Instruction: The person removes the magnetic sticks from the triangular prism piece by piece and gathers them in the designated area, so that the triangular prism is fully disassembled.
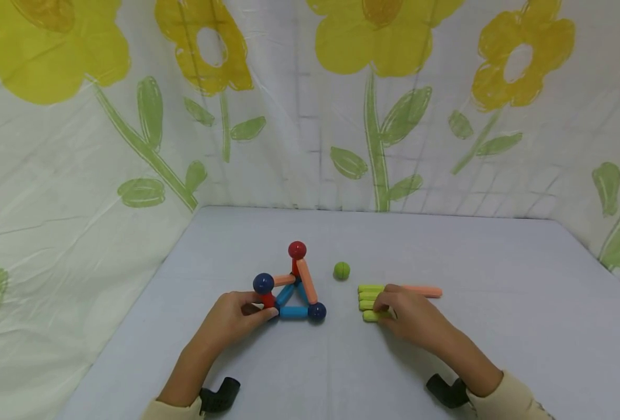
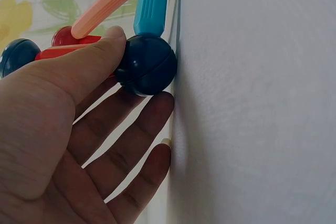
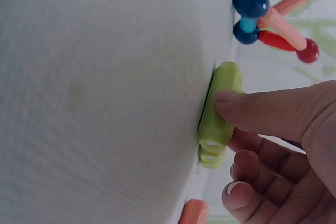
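Observation:
A frame of magnetic rods and balls (image 1: 294, 312) stands left of the table's middle. It has light blue rods at the base, red uprights, salmon rods, navy balls and a red ball (image 1: 297, 250) on top. My left hand (image 1: 231, 319) grips its near left corner, thumb on the red rod close to the navy ball (image 2: 147, 66). Over on the right, my right hand (image 1: 415, 315) pinches the nearest of several yellow-green rods (image 1: 370, 296) lying side by side. In the right wrist view the thumb presses on that yellow-green rod (image 3: 212, 127), with fingertips partly hidden behind it.
A green ball (image 1: 341, 270) sits between the frame and the yellow-green rods. Behind my right hand lies a loose salmon rod (image 1: 425, 291). The pale table (image 1: 499, 262) ends at a hanging cloth (image 1: 289, 146) printed with yellow flowers.

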Tool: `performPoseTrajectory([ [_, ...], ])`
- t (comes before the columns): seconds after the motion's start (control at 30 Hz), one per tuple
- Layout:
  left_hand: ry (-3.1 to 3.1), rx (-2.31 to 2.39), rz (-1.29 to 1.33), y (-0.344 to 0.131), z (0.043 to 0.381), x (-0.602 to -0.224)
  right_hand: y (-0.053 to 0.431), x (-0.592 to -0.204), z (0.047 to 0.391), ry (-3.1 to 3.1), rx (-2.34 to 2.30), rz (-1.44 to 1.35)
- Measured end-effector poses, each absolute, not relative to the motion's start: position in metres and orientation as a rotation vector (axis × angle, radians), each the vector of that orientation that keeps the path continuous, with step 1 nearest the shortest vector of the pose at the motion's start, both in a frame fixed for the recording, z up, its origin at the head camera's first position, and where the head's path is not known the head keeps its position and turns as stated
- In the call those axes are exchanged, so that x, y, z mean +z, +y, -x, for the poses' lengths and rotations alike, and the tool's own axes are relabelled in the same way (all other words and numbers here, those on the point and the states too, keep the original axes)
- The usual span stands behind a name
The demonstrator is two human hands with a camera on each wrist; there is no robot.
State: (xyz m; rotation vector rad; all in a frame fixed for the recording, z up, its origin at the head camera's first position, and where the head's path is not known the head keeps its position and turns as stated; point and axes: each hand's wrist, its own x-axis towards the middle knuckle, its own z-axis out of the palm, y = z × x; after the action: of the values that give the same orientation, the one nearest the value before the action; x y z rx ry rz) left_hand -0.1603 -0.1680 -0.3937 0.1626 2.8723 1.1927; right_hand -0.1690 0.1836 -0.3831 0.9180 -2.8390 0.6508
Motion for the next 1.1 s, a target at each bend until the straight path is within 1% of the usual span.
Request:
performPoseTrajectory([
  [0.37,2.872,1.208,-0.168,-0.168,0.161,-0.395,0.183,-0.383,0.173,-2.84,0.635,-0.92],
  [0.57,2.869,1.201,-0.165,-0.167,0.161,-0.396,0.175,-0.379,0.179,-2.834,0.671,-0.973],
  [0.7,2.872,1.188,-0.155,-0.167,0.16,-0.394,0.158,-0.367,0.187,-2.798,0.75,-1.027],
  [0.87,2.863,1.193,-0.151,-0.168,0.161,-0.393,0.126,-0.352,0.201,-2.633,0.912,-1.108],
  [1.1,2.852,1.235,-0.187,-0.171,0.162,-0.395,0.08,-0.344,0.219,-2.537,1.119,-0.987],
])
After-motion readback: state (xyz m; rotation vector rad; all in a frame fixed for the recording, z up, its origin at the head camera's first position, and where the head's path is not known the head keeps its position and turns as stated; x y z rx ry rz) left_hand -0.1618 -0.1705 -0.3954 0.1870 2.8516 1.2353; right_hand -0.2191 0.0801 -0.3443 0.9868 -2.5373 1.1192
